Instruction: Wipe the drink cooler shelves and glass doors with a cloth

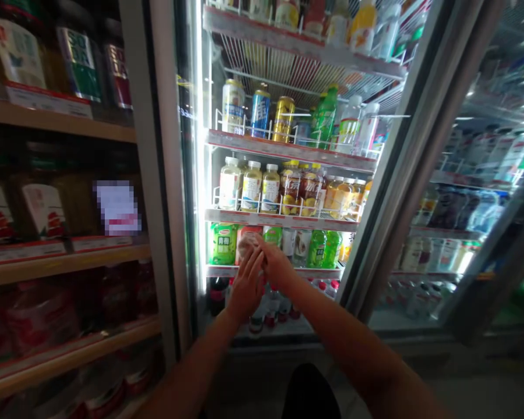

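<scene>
Both my hands meet in front of the open drinks fridge, by the shelf of green cartons. A crumpled pinkish cloth (248, 243) is bunched at my fingertips. My left hand (245, 286) has its fingers closed together against the cloth from below. From the other side, my right hand (276, 265) pinches at it with bent fingers. Behind the hands stand a green drink carton (223, 244), a reddish pack partly covered by the cloth, and green bottles (324, 250).
The fridge's wire shelves (283, 219) carry several bottles and cans. Its metal-framed glass door (414, 157) stands at the right. On the left, a wooden shelf (61, 263) of bottles borders the fridge frame. Red-capped bottles (273, 311) sit at the bottom.
</scene>
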Action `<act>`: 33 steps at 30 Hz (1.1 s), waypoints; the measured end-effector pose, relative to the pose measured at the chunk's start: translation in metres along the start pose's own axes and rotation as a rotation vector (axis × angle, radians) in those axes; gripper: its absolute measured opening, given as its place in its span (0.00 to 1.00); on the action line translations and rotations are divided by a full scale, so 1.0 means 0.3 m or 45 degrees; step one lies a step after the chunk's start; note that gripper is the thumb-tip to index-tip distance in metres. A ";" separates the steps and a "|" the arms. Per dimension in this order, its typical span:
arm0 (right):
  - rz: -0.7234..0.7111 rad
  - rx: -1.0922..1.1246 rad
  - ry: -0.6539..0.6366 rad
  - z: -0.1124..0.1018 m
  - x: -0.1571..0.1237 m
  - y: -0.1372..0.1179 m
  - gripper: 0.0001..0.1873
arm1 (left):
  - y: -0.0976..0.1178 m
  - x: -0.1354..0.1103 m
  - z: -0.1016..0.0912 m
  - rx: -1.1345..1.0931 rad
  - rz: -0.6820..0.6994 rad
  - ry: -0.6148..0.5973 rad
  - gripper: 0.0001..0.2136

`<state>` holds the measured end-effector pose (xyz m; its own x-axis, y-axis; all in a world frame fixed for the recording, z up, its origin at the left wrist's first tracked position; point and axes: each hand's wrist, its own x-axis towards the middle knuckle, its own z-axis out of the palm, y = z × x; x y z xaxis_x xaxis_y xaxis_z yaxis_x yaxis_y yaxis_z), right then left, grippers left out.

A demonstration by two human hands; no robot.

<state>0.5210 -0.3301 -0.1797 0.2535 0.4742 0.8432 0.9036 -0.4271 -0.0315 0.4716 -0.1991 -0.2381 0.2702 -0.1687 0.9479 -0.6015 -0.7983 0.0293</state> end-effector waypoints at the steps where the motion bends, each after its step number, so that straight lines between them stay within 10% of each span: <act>1: 0.008 -0.006 0.012 -0.013 -0.007 0.000 0.35 | -0.003 0.000 0.013 -0.006 -0.011 -0.008 0.31; 7: -0.192 -0.404 0.202 -0.161 -0.077 0.059 0.31 | -0.048 -0.032 0.052 0.138 -0.072 0.011 0.31; 12: 0.107 -0.843 0.393 -0.246 -0.195 0.252 0.30 | -0.036 -0.073 0.056 0.195 -0.170 0.116 0.26; 17: 0.075 -0.940 0.366 -0.204 -0.311 0.396 0.30 | -0.018 -0.102 0.072 0.117 -0.260 0.108 0.24; 26: 0.104 -0.976 0.443 -0.171 -0.320 0.401 0.31 | 0.036 0.023 0.176 -0.015 -0.377 0.292 0.27; 33: 0.083 -1.042 0.431 -0.173 -0.317 0.391 0.32 | 0.057 0.021 0.190 -0.018 0.044 0.013 0.33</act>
<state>0.5850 -0.4652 -0.2357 0.0628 0.2319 0.9707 0.3283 -0.9233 0.1994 0.5060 -0.2467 -0.2497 0.2419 -0.1900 0.9515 -0.6209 -0.7839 0.0013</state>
